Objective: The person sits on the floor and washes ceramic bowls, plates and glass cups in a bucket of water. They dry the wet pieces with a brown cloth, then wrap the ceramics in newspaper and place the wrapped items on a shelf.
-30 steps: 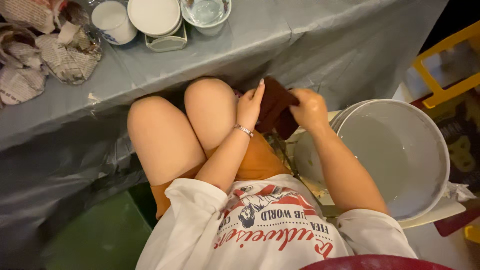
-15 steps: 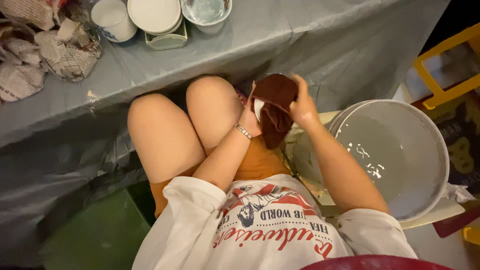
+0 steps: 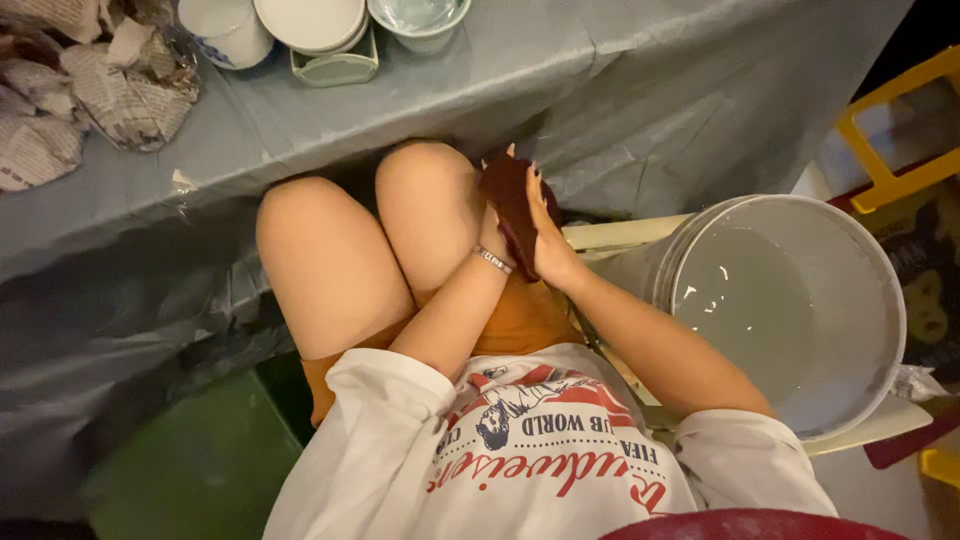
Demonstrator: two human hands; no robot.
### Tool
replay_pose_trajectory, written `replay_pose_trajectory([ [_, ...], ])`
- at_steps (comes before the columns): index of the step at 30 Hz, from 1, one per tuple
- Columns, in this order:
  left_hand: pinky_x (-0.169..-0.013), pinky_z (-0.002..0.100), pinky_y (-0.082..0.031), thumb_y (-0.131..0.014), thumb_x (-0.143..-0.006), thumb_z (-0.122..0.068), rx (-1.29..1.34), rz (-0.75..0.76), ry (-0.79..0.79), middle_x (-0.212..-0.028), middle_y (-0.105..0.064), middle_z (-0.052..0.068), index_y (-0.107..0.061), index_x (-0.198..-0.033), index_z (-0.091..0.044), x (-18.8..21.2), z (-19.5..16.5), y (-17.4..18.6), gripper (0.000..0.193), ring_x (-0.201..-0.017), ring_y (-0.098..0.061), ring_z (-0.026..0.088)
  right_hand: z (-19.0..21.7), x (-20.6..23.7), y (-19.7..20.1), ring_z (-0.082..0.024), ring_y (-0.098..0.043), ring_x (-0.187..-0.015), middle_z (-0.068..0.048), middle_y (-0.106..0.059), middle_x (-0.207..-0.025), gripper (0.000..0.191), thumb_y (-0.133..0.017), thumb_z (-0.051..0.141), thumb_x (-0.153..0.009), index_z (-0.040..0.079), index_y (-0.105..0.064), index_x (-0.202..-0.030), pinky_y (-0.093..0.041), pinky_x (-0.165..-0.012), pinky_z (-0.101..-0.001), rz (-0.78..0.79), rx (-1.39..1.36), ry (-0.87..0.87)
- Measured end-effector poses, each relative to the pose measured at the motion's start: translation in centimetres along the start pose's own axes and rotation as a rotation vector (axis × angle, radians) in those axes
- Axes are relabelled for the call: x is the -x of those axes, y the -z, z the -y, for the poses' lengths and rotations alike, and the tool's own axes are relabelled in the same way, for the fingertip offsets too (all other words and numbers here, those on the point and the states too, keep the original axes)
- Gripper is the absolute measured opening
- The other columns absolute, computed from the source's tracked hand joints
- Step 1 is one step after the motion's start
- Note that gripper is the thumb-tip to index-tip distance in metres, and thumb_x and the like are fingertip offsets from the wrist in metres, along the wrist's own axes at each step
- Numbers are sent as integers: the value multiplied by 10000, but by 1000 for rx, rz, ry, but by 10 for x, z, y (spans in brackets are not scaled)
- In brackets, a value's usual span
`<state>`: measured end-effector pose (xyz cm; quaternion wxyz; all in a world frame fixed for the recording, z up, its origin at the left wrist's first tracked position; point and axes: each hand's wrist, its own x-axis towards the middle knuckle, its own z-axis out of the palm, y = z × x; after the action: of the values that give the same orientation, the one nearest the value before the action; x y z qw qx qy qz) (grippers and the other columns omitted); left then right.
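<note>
A grey cloth-covered table (image 3: 420, 110) fills the top of the view, its drape hanging over the seated person's bare knees. At the right, close enough to reach without standing, a large white bucket (image 3: 880, 300) of cloudy water sits on a pale board. On the table's far edge stand white bowls (image 3: 310, 20) and crumpled newspaper (image 3: 90, 90). Between knee and bucket, the two hands come together palm to palm around a dark reddish-brown cloth (image 3: 505, 195), seemingly pressing it flat. The right hand (image 3: 550, 245) lies with fingers straight along it; the left hand (image 3: 490, 215), a bracelet at its wrist, is mostly hidden behind.
</note>
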<state>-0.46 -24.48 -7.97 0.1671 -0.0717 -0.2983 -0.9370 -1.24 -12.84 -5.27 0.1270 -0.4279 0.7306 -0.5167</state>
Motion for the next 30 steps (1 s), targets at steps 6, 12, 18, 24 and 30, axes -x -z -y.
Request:
replay_pose_trajectory([
  [6,-941,308,-480,-427,-1166,-322,-130,-79,-159,-1188,-599,56,-379,-1562,-132,-8,-4,6,442,-1045,-566,157,43,4,7,-364,-137,-1646,-267,-117,-1759,803,-383,-79,-952,-4,-39,-1674,-128,-1323,-397,28,47,129],
  [12,-919,297,-476,-514,-1139,-306,-405,-376,-78,-1124,-623,60,-534,-1378,-41,-3,0,0,357,-1012,-556,142,61,5,6,-416,-532,-1381,-277,-539,-1493,726,-522,-95,-824,11,-406,-1533,-435,-1139,-403,-283,235,-16],
  [18,-926,283,-476,-613,-1105,-291,-627,-421,-73,-1109,-674,61,-674,-1222,42,0,-8,-9,358,-1013,-565,117,0,-21,70,-223,-639,-1014,-173,-682,-1078,306,-505,-16,-930,-6,-574,-1228,-516,-939,-342,-583,22,-157],
  [24,-932,358,-515,-582,-1048,-300,-20,-297,286,-1145,-706,79,-617,-1246,0,6,-6,-2,361,-1049,-652,188,-25,-25,73,-411,-628,-969,-233,-681,-1019,226,-556,42,-966,-23,-590,-1180,-508,-857,-441,-546,358,-299],
  [30,-1065,349,-461,-439,-1053,-468,-901,-237,198,-1357,-645,147,-498,-1489,21,6,6,2,658,-1239,-587,210,17,-15,28,-524,-505,-1160,-371,-534,-1290,605,-548,28,-787,-132,-448,-1362,-416,-1008,-558,-513,749,-22],
])
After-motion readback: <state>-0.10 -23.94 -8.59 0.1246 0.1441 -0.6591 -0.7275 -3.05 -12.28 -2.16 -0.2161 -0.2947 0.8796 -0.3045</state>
